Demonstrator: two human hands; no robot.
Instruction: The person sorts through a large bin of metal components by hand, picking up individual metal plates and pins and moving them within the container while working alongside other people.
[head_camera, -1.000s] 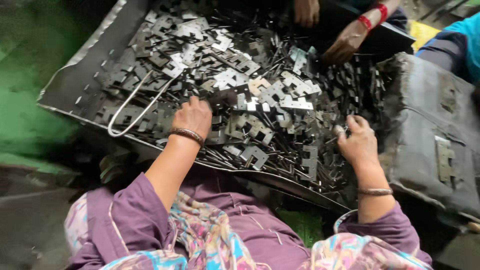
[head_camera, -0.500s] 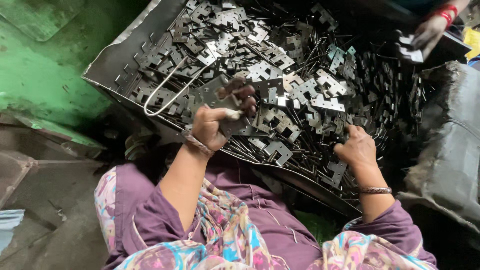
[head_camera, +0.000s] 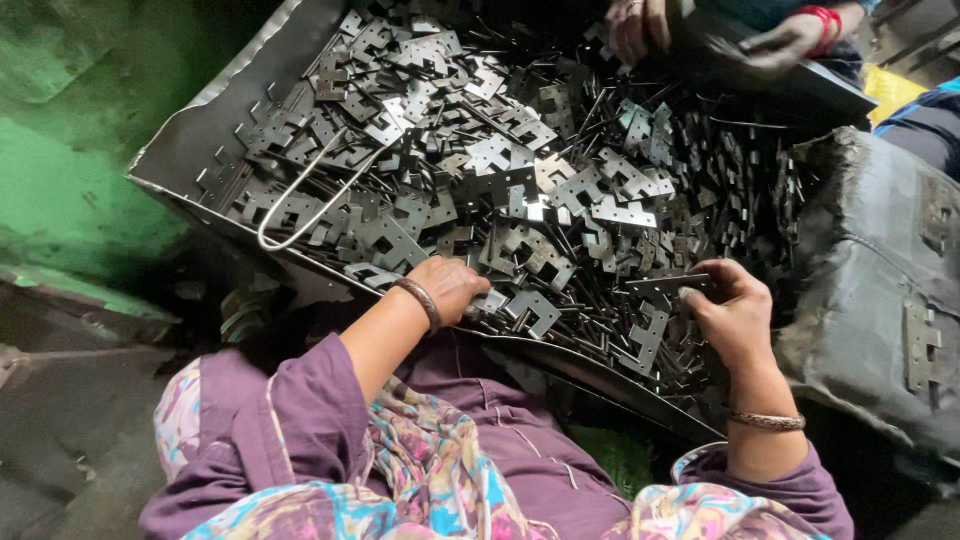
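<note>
A large metal tray (head_camera: 195, 140) holds a heap of small stamped grey metal plates (head_camera: 520, 170) and thin rods. My left hand (head_camera: 450, 287) rests at the tray's near edge with fingers curled over a few plates; what it grips is hidden under the fingers. My right hand (head_camera: 730, 315) sits at the near right of the heap, fingers closed around a flat metal plate (head_camera: 665, 285) at its fingertips. Both wrists wear bangles. A bent wire loop (head_camera: 310, 200) lies on the pile to the left.
Another person's two hands (head_camera: 700, 35) work at the far edge of the tray. A dark metal block (head_camera: 890, 290) with a fixed plate stands right of the tray. Green painted surface (head_camera: 70, 150) at the left. My purple sleeves and patterned cloth fill the bottom.
My left hand came down from above the pile to the tray's near edge. My right hand moved a little right and closed on a plate. The view shifted.
</note>
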